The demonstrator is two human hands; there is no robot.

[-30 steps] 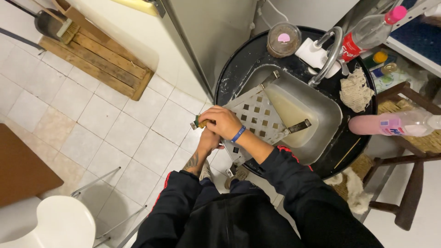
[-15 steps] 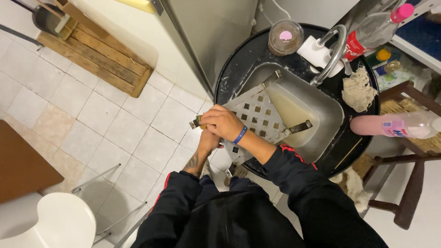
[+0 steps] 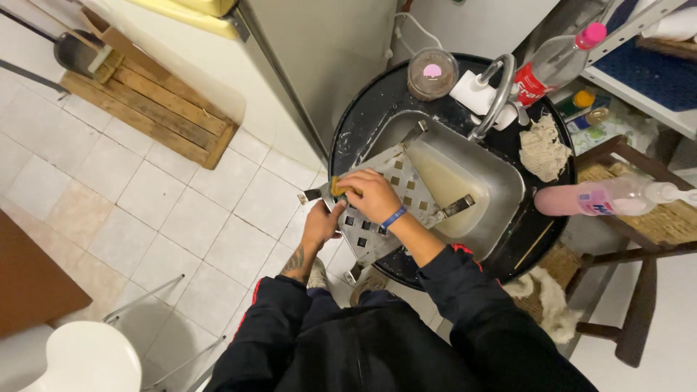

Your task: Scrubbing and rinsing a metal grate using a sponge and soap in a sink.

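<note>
- We saw the right hand [image 3: 374,194] pressing a yellow-green sponge [image 3: 339,189] on the upper left corner of a perforated metal plate [image 3: 406,190]; the fingers were closed over the sponge, so the grip was narrow and full.
- The left hand [image 3: 324,221] held the plate at its left edge, lower down; the fingers were wrapped around the rim, as far as we could see, with the right wrist partly above it.
- The plate lay tilted across the sink [image 3: 501,178], one part over the basin and the near corner sticking out over the round black top [image 3: 363,116] toward the floor.
- We judged the scrubbing to be in the middle: the sponge was at one corner only, and we could not tell from above which parts of the plate were already clean. No foam was clearly visible on the metal.
- The basin held cloudy, yellowish water, and we saw no stream from the tap [image 3: 494,94].
- Both forearms came from the bottom of the view in dark sleeves pushed up; the right wrist carried a blue band [image 3: 394,216], and the right arm crossed slightly over the left.
- Around the sink stood a round jar [image 3: 432,74], a clear bottle [image 3: 555,62], a rag [image 3: 543,149] and a pink bottle [image 3: 610,197] lying on its side, all well apart from the hands.
</note>
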